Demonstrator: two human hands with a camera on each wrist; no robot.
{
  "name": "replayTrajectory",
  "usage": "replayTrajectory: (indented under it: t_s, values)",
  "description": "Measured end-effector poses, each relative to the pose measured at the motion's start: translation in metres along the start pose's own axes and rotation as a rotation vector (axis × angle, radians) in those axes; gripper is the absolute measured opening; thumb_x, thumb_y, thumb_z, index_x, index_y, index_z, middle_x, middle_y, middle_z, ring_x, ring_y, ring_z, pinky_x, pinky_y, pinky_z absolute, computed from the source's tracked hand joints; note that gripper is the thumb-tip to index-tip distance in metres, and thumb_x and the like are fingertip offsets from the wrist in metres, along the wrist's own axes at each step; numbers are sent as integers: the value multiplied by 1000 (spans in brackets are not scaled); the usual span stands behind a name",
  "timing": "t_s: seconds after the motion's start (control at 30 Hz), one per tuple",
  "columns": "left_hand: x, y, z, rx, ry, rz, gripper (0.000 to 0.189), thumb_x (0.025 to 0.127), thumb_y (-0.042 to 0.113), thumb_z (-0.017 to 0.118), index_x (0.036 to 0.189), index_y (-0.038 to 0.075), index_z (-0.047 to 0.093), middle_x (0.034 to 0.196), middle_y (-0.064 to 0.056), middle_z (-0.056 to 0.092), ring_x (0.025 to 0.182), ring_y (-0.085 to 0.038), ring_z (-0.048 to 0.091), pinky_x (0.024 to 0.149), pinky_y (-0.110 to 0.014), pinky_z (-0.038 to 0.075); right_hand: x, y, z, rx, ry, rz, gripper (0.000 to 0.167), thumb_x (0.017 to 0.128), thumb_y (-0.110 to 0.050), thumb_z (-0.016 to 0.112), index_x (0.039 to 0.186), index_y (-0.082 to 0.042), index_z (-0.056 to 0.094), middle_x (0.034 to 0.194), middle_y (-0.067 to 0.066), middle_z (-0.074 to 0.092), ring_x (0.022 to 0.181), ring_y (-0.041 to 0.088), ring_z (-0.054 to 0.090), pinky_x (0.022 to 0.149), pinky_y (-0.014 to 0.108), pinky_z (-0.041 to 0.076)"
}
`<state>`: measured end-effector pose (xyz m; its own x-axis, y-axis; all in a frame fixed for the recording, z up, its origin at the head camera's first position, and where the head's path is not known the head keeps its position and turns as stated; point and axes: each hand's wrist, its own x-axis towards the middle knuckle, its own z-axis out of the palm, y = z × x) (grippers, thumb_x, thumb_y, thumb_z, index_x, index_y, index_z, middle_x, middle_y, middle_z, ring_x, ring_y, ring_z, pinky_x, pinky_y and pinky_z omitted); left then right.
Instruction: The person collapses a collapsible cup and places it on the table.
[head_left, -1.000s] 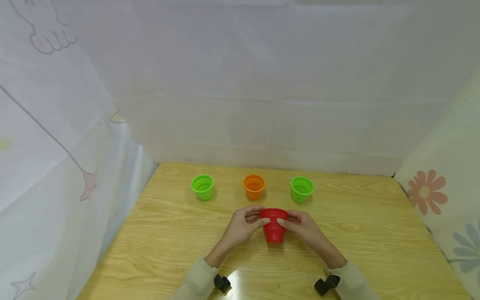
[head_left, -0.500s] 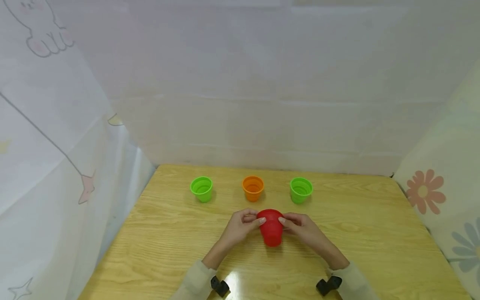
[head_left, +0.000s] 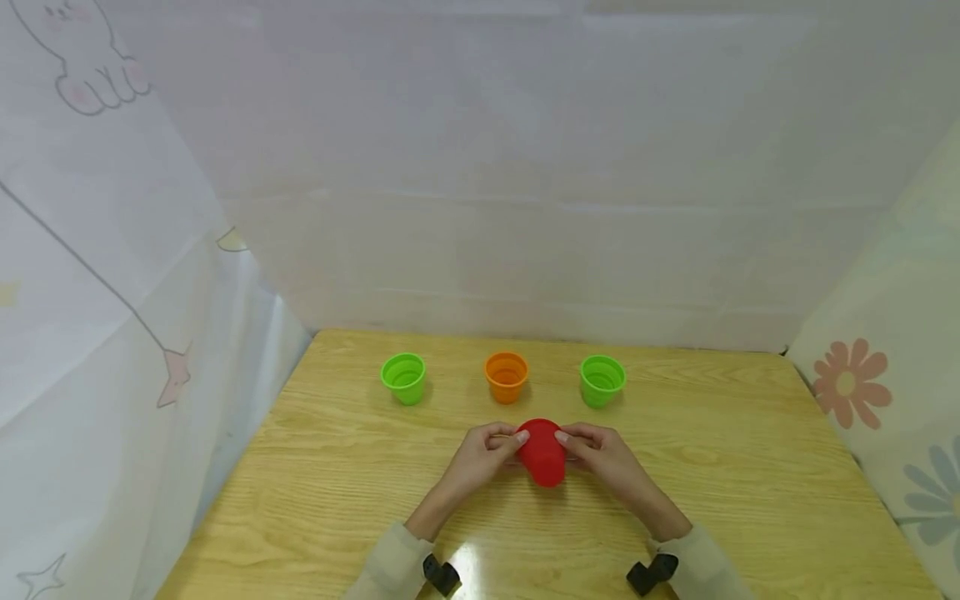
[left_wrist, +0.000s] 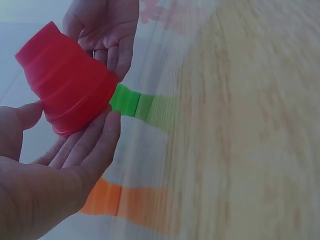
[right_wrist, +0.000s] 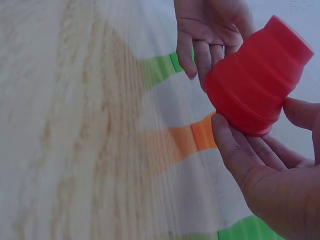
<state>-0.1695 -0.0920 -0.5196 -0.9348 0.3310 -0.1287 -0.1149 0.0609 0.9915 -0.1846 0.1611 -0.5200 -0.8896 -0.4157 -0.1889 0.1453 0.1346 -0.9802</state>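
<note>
Head view: the red cup (head_left: 542,452), the thing in hand, lies on the person's side of the orange cup (head_left: 506,377) and a little to its right, above the wooden table (head_left: 337,483). Its broad rim end is directed toward the orange cup's side of the table and its narrow base toward the person; the long axis runs nearly straight away from the wearer, slightly askew, and the mouth is turned from sight. The left hand (head_left: 483,454) and the right hand (head_left: 603,454) grip it from either side near the rim, thumbs on the near wall. Left and right of the orange cup stand the left green cup (head_left: 405,379) and the right green cup (head_left: 602,381), both upright, as is the orange one. Left wrist view: the red cup appears above the orange cup, tilted, its base toward the upper left and its rim toward the lower right; the left hand's thumb and fingers pinch the rim end. Right wrist view: the red cup appears above and right of the orange cup, its long axis slanting from base at upper right to rim at lower left, the right hand's fingers beneath the rim and thumb against the wall.
</note>
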Motion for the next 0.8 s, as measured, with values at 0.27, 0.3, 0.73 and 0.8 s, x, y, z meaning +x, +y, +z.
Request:
replayTrajectory:
  t_s: [0.27, 0.3, 0.73, 0.8]
  values:
    - [4, -2, 3, -32, 23, -1, 40, 103, 29, 71, 124, -5, 71, 112, -19, 80, 90, -10, 77, 97, -52, 64, 0, 2, -1, 31, -15, 20, 59, 106, -37, 64, 146, 5, 55, 133, 17, 72, 111, 18, 76, 97, 38, 65]
    - [5, -2, 4, -40, 19, -1, 41, 103, 29, 71, 124, -6, 71, 112, -19, 79, 89, -11, 77, 97, -53, 63, 0, 2, -1, 30, -9, 20, 59, 105, -38, 65, 147, 4, 56, 133, 17, 72, 111, 19, 76, 96, 38, 65]
    - [5, -1, 7, -40, 17, -49, 42, 101, 30, 74, 123, -6, 71, 113, -18, 80, 90, -11, 77, 88, -42, 68, 3, 6, 2, -32, 56, -8, 47, 101, -27, 73, 134, 5, 66, 126, 21, 75, 99, 16, 78, 85, 35, 68]
    - [5, 0, 7, -40, 13, -51, 41, 100, 28, 74, 123, -6, 71, 113, -18, 79, 88, -11, 76, 88, -44, 68, 3, 6, 2, -49, 69, -11, 45, 100, -25, 74, 131, 5, 67, 123, 21, 76, 97, 16, 78, 83, 34, 68]
